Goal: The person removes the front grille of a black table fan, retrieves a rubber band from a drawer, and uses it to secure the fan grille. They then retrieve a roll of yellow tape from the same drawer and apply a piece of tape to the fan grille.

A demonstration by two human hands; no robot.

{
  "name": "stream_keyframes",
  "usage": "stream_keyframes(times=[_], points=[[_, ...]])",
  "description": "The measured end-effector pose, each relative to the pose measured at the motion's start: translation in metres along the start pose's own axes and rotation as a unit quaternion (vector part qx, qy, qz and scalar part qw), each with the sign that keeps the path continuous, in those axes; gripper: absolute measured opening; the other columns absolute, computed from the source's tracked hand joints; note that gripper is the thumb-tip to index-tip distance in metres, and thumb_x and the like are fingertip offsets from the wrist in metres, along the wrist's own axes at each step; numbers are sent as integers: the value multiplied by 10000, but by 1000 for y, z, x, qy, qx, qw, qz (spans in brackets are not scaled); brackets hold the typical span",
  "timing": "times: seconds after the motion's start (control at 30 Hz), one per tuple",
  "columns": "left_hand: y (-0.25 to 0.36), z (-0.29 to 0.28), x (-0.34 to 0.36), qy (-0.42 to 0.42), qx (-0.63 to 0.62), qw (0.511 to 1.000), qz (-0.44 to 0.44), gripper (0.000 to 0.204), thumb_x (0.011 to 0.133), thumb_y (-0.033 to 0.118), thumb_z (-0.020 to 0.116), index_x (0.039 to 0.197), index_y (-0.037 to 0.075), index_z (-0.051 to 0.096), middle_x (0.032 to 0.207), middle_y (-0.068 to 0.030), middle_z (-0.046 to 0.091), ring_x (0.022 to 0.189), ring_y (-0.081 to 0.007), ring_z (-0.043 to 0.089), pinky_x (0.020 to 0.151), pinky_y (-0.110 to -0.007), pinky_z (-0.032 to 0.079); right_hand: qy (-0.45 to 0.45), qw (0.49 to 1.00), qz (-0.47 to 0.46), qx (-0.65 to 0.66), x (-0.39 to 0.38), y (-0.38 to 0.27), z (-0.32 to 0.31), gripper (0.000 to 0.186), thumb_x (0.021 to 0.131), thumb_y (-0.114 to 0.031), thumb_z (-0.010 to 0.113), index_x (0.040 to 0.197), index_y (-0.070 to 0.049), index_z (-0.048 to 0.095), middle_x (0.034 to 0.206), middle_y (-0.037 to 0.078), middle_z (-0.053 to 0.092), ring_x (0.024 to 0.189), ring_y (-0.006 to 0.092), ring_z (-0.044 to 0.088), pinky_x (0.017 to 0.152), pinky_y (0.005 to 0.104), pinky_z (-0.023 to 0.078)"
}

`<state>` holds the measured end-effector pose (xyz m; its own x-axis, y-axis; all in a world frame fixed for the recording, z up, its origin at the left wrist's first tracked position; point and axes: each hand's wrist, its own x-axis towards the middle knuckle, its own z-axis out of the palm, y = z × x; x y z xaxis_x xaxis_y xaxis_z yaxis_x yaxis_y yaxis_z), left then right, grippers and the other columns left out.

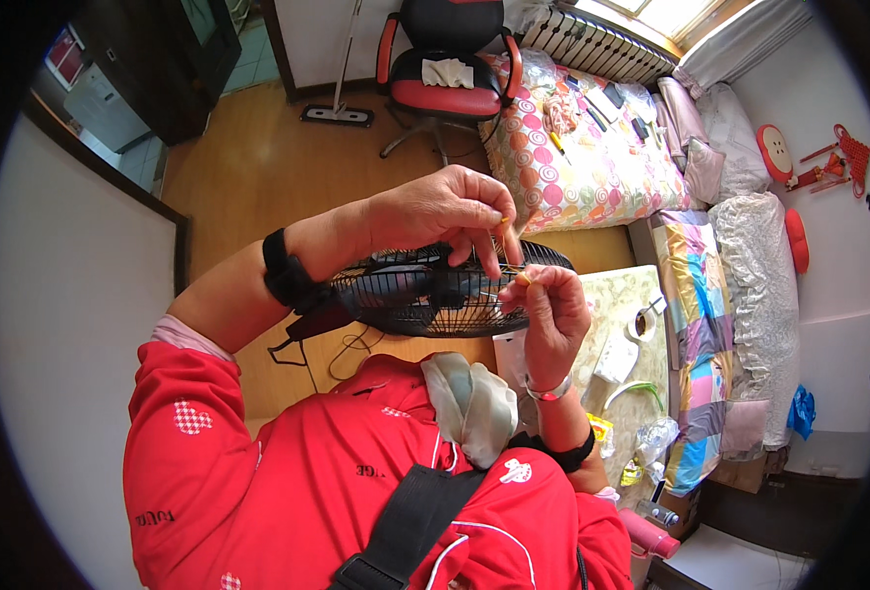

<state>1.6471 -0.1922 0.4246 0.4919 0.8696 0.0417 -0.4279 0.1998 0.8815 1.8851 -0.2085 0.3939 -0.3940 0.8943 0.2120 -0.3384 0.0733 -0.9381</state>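
- Left hand [445,208], mid-frame: thumb and index pinched together on a thin orange strand [504,221], from what I can see, other fingers loosely spread.
- Right hand [559,313], just lower and to the right: thumb and forefinger pressed tight at a yellowish bit, which looks like the strand's other end. Too small to tell if it's looped or knotted.
- So the strand is centre frame, between the two sets of fingertips, over the rim of the black fan [435,305].
- My two cents: pinch right at the ends, pull gently and evenly, and tuck those spare left fingers out of the line. Something that thin probably slips or snaps if yanked.
- Biggest nuisance is the fan's wire cage right under the fingers, easy to snag on. I'd work a touch above it.
- Loose cord [356,344] on the floor left of centre, so mind the feet. Pale scarf [469,398] dangles below the hands too.
- Around: red-and-black chair [450,93] and flat mop [337,115] up top, patterned bed [553,177] upper right, cluttered marbled table [612,290] right.
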Motion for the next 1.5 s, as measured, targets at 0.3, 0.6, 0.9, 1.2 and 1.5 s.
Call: stream_keyframes(times=[0.3,0.6,0.9,1.2,1.5], points=[[-4,-3,18,-9,309,944,115,116,1043,97,534,972,17,579,715,27,520,620,-70,467,582,-238,443,-27,999,-21,-37,-2,4,3,57,1037,3,511,1078,-28,536,1031,74,602,878,142,658,676,244,543],[-11,-1,10,40,550,806,216,36,954,41,602,932,16,589,774,-129,616,682,-269,596,657,-351,503,-102,927,-154,-328,0,-3,-5,117,932,100,563,999,6,550,953,121,585,732,160,637,640,266,530],[-13,5,9,68,531,815,223,48,960,57,605,938,16,592,797,-152,631,718,-325,625,673,-374,515,-44,807,-273,-522,4,-11,4,116,888,53,650,956,-15,586,960,154,660,763,313,672,660,369,549],[-17,6,7,88,519,820,226,49,971,53,592,948,11,586,790,-128,619,702,-269,595,672,-353,509,-40,982,-39,-182,8,-17,14,18,1008,-3,546,1000,-14,535,1023,133,652,794,153,671,633,244,534],[-10,29,-4,128,380,892,207,19,950,11,581,934,12,591,794,-94,618,719,-200,597,656,-317,500,-18,997,63,-34,36,-15,20,133,979,35,591,1089,-3,525,815,97,680,588,109,633,509,225,504]])
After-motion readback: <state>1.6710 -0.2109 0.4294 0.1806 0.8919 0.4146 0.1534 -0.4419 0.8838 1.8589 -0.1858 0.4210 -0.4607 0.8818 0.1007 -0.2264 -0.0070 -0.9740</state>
